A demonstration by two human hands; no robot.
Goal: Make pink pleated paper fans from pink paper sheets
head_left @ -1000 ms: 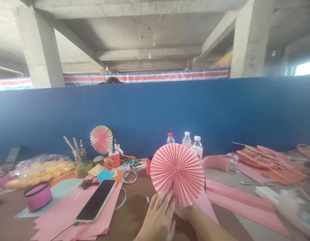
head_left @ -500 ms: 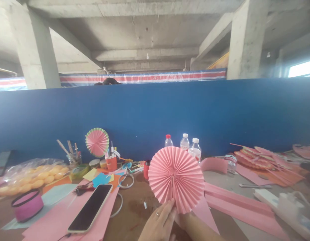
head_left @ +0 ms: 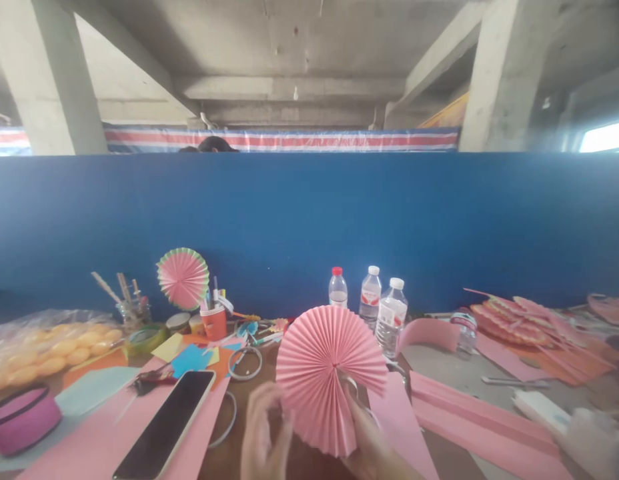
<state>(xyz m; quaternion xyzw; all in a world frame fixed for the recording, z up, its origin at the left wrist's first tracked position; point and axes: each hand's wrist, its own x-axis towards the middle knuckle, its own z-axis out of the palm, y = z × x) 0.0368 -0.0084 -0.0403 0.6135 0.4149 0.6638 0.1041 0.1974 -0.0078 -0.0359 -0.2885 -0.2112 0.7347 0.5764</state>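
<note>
Pink pleated fan (head_left: 317,380): the right hand (head_left: 364,423) grips one; the left hand (head_left: 263,430) beside it has fingers loosely parted; three bottles (head_left: 391,319) stand behind.

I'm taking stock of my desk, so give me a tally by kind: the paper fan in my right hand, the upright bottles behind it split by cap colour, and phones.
Pink pleated paper fan in the right hand: 1
Red-capped plastic bottle: 1
White-capped plastic bottles: 2
Smartphone: 1
Total: 5
</note>
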